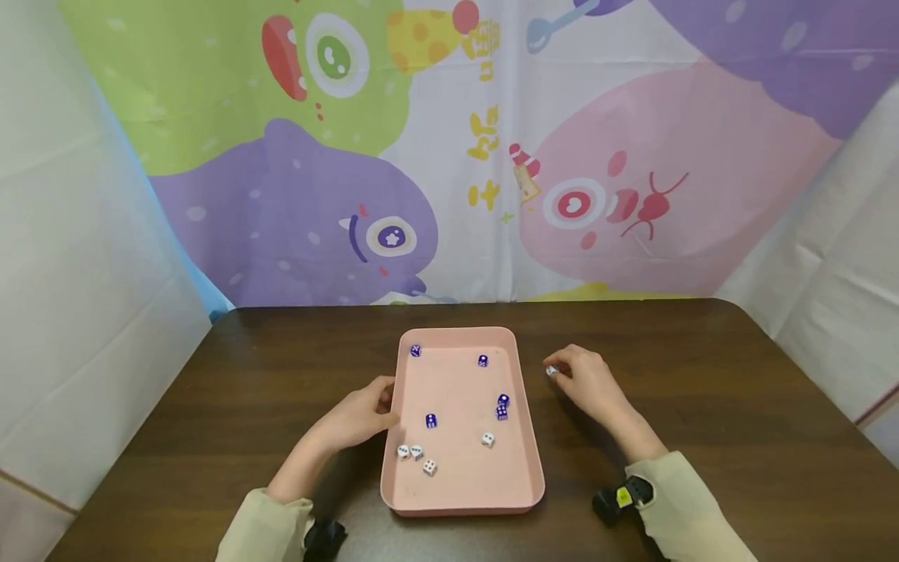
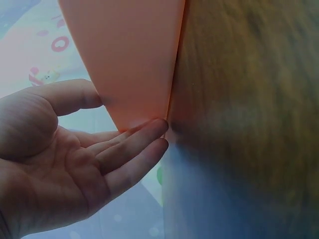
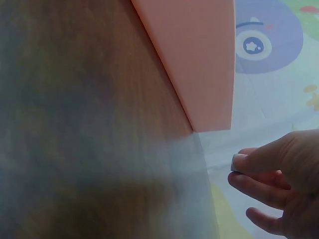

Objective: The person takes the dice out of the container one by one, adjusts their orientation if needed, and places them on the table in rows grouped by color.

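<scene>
A pink rectangular tray [image 1: 456, 499] lies on the table with several blue dice and several white dice scattered in it. My left hand [image 1: 354, 414] is at the tray's left wall; in the left wrist view its thumb and straight fingers [image 2: 134, 147] touch the outside of that wall. To the right of the tray, my right hand [image 1: 588, 381] pinches a white die [image 1: 552, 370] between thumb and fingertips. In the right wrist view a small part of the die [image 3: 235, 163] shows, the rest covered by the thumb. A blue die [image 1: 482, 361] sits near the tray's far right corner.
The dark brown wooden table [image 1: 737, 406] extends on both sides of the tray. A cartoon-printed curtain [image 1: 477, 257] hangs behind its far edge, and white cloth [image 1: 91, 297] hangs at the left side.
</scene>
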Demonstrator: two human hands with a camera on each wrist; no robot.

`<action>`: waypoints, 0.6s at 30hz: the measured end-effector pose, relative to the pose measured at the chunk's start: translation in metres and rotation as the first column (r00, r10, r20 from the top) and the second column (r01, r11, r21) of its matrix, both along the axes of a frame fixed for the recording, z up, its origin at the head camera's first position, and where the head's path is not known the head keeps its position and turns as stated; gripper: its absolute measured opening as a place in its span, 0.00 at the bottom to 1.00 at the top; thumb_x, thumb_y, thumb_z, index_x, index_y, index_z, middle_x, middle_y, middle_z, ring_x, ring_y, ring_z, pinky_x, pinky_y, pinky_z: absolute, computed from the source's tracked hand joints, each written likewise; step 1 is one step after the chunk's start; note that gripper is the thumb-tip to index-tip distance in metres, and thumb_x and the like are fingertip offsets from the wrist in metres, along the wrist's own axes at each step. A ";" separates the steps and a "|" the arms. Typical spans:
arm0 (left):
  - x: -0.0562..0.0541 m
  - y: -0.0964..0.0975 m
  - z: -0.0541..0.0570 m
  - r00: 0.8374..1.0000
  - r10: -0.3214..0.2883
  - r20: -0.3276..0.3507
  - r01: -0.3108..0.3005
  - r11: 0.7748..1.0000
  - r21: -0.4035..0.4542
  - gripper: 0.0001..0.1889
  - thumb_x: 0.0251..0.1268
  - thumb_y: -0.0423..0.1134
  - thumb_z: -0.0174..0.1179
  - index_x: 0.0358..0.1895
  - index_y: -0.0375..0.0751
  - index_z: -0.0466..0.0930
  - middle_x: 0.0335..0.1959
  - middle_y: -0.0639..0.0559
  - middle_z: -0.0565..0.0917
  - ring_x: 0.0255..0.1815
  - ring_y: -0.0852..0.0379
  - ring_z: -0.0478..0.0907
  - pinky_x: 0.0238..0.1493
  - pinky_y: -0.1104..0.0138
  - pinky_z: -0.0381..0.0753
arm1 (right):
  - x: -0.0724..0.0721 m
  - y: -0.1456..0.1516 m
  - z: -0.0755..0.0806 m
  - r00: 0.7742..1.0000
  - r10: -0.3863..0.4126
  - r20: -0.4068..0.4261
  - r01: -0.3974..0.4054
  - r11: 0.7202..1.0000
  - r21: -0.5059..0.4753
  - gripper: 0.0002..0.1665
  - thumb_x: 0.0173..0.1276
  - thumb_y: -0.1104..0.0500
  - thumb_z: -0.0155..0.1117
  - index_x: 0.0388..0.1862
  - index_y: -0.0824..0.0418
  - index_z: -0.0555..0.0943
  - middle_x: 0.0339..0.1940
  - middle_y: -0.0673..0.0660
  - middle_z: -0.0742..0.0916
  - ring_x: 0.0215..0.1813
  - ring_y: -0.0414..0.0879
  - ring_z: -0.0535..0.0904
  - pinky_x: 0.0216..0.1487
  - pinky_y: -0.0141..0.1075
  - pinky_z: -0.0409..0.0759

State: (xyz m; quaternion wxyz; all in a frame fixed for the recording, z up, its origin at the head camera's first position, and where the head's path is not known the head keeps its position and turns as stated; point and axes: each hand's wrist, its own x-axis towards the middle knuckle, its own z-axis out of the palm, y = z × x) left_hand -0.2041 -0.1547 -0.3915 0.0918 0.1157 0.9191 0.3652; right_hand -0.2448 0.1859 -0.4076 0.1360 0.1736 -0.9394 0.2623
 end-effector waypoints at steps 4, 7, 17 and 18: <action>0.000 -0.001 -0.001 1.000 0.004 -0.002 -0.004 1.000 0.000 0.27 0.55 0.32 0.56 0.60 0.31 0.64 0.42 0.43 0.80 0.42 0.52 0.77 0.46 0.57 0.74 | -0.004 0.002 0.001 1.000 -0.014 0.027 0.013 1.000 0.020 0.07 0.55 0.67 0.63 0.35 0.64 0.83 0.34 0.58 0.83 0.35 0.49 0.80 0.38 0.43 0.77; 0.000 -0.001 -0.002 1.000 0.002 -0.003 -0.002 1.000 0.000 0.27 0.55 0.32 0.56 0.60 0.31 0.64 0.43 0.43 0.80 0.42 0.52 0.77 0.46 0.57 0.74 | -0.008 0.004 0.001 0.998 -0.026 0.052 0.024 0.999 0.044 0.07 0.55 0.66 0.63 0.34 0.64 0.82 0.33 0.58 0.83 0.35 0.49 0.79 0.38 0.44 0.76; 0.000 -0.003 -0.002 1.000 -0.012 0.007 0.011 1.000 0.013 0.27 0.55 0.32 0.56 0.60 0.32 0.63 0.44 0.43 0.79 0.42 0.54 0.77 0.46 0.58 0.74 | -0.021 0.012 -0.002 0.997 -0.027 0.070 0.019 0.994 0.108 0.06 0.54 0.67 0.62 0.33 0.65 0.82 0.29 0.58 0.83 0.33 0.50 0.78 0.37 0.44 0.75; -0.001 -0.003 -0.002 1.000 -0.013 0.009 0.013 1.000 0.012 0.27 0.55 0.32 0.56 0.60 0.32 0.63 0.44 0.43 0.79 0.41 0.54 0.77 0.46 0.58 0.74 | -0.022 0.013 -0.002 0.997 -0.034 0.071 0.026 0.994 0.110 0.06 0.54 0.68 0.62 0.33 0.65 0.82 0.29 0.58 0.83 0.33 0.50 0.78 0.37 0.44 0.75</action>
